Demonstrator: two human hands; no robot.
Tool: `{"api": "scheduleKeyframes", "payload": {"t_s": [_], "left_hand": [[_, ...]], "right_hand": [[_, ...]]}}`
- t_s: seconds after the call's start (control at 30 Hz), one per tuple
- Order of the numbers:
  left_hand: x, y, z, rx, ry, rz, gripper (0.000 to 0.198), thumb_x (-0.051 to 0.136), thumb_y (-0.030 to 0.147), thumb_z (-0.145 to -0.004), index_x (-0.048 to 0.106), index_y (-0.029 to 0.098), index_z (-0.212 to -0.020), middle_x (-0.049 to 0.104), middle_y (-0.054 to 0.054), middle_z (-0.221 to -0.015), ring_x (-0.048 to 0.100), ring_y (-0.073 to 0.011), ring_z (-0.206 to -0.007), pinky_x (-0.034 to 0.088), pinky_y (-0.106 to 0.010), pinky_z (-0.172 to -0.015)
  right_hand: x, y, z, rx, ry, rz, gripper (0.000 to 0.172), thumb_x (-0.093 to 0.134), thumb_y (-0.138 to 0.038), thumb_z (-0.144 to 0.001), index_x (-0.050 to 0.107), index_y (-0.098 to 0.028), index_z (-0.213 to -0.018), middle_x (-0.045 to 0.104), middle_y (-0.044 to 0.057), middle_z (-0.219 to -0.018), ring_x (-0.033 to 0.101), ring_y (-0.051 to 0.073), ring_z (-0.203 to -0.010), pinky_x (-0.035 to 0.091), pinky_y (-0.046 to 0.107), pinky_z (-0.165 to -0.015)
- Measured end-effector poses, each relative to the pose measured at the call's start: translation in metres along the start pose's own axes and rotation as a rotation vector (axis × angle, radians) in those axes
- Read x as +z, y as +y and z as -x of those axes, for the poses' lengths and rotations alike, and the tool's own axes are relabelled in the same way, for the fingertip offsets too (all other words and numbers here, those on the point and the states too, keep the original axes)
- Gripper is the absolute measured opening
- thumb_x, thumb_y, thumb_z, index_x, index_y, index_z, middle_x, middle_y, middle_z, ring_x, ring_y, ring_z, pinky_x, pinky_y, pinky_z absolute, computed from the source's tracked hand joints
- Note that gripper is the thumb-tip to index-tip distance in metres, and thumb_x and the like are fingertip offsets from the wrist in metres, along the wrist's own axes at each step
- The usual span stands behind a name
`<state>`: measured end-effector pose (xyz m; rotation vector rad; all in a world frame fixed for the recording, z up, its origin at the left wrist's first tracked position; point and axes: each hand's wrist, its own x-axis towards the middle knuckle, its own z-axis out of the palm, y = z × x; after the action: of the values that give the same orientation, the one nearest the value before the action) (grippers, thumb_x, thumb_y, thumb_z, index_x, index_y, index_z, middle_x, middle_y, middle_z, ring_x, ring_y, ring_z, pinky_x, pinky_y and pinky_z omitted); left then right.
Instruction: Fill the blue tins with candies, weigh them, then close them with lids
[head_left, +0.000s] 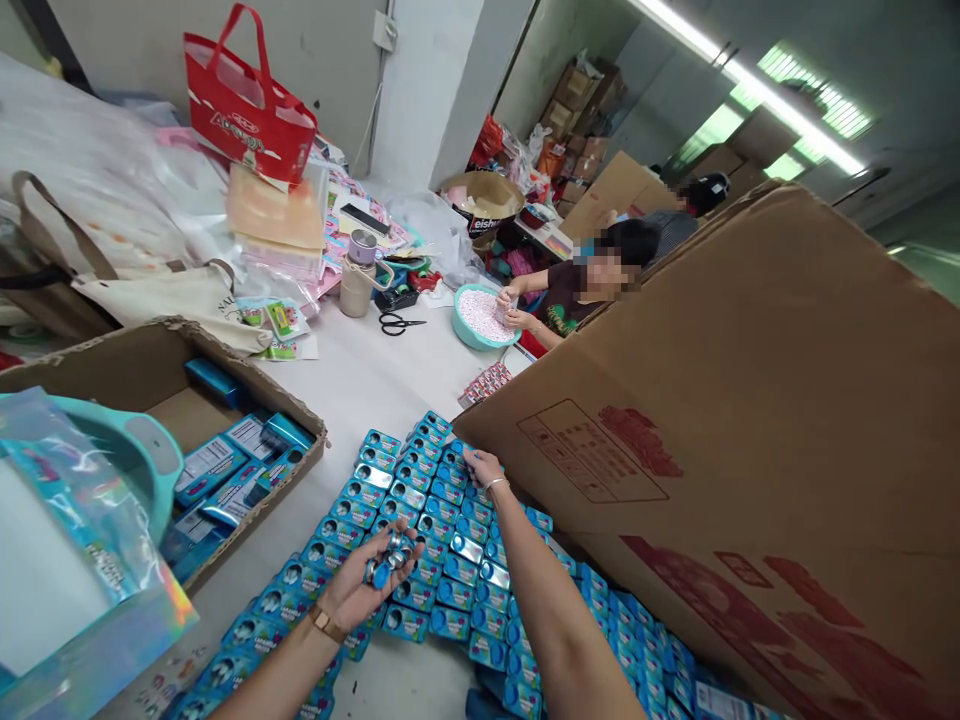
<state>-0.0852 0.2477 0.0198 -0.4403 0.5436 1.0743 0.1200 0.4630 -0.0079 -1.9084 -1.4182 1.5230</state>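
Observation:
My left hand (367, 575), palm up with fingers curled, cups several small round blue-and-silver discs (390, 560). It hovers over rows of small blue rectangular tins (412, 595) with printed lids, laid side by side on the table. Farther off, my right hand (486, 468) reaches to the far end of the rows, fingertips pinched down at a tin. Whatever is between those fingertips is too small to make out. A few tins, such as one silver-topped tin (466, 548), look shiny instead of printed.
A tall cardboard box (712, 420) walls off the right side. At left, an open carton (255, 400) holds blue packs beside a teal basin (150, 450). Beyond lie scissors (397, 323), a beige flask (356, 285) and a red bag (247, 120). Across the table, a co-worker handles a bowl (480, 318).

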Motion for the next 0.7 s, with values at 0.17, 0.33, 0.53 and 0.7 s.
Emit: {"api": "scheduleKeyframes", "payload": {"t_s": [0.17,0.33,0.53,0.7], "left_hand": [[0.001,0.000,-0.009,-0.058,0.069,-0.052,0.007,0.057,0.018,-0.090,0.055,0.016,-0.097,0.066,-0.005,-0.086,0.071,-0.0205,-0.082,0.057,-0.024,-0.057],[0.004,0.012,-0.021,-0.085,0.073,-0.177,0.012,0.057,0.026,-0.091,0.054,0.016,-0.086,0.060,-0.001,-0.071,0.061,-0.0097,-0.055,0.034,-0.014,-0.033],[0.004,0.026,-0.025,-0.071,0.047,-0.336,0.019,0.063,0.033,-0.086,0.055,0.015,-0.085,0.055,0.002,-0.067,0.048,-0.0050,-0.045,0.023,-0.014,-0.032],[0.003,0.031,-0.027,-0.017,0.106,-0.577,0.036,0.072,0.047,-0.074,0.057,0.016,-0.082,0.053,0.004,-0.065,0.041,-0.0027,-0.042,0.018,-0.014,-0.035]], "right_hand": [[0.014,-0.002,-0.010,-0.016,0.042,0.378,0.030,0.058,-0.045,-0.087,0.060,-0.017,-0.077,0.056,-0.003,-0.064,0.053,0.012,-0.059,0.043,0.025,-0.057],[0.021,-0.017,-0.020,0.042,0.028,0.731,0.026,0.056,-0.040,-0.093,0.064,-0.015,-0.097,0.065,0.005,-0.100,0.062,0.017,-0.089,0.052,0.037,-0.082],[0.022,-0.041,-0.036,0.162,-0.053,0.997,0.021,0.068,-0.037,-0.082,0.069,-0.016,-0.084,0.070,0.006,-0.090,0.066,0.021,-0.085,0.052,0.036,-0.079],[0.026,-0.055,-0.046,0.270,-0.122,1.062,0.016,0.074,-0.026,-0.068,0.067,-0.018,-0.056,0.067,0.004,-0.062,0.068,0.023,-0.072,0.050,0.031,-0.070]]}}
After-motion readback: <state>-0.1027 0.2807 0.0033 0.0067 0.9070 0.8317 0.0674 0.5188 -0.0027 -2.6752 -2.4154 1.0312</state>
